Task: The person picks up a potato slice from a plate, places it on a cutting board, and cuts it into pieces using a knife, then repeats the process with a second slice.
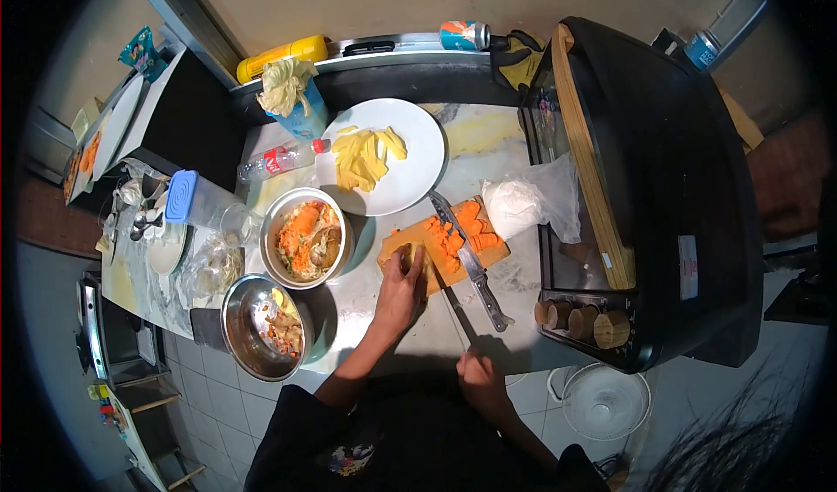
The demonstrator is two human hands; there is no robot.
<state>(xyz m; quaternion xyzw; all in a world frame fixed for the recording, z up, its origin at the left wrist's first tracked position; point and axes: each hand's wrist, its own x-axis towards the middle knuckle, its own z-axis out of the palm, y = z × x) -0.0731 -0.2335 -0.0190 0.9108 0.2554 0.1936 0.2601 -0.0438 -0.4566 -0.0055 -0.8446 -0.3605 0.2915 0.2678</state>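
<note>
My left hand (pixel 401 290) is closed on a potato (pixel 425 265), brownish and partly hidden by the fingers, holding it down on the wooden cutting board (pixel 399 241). In my right hand (pixel 481 377) is the handle of a knife (pixel 457 313), its blade reaching up to the board beside the potato. Orange carrot pieces (pixel 471 222) are heaped on the board's far right part. Across them lies a second knife (pixel 475 269), with a dark handle toward me. Beyond the board, a white plate (pixel 420 134) carries pale yellow sticks (pixel 364 158).
Left of the board are a white pot (pixel 272 269) with food scraps and a steel bowl (pixel 235 317) with more scraps. A plastic bottle (pixel 275 160) lies behind them. At right are a bag of white powder (pixel 514 207) and a black oven (pixel 680 187) with its wooden handle.
</note>
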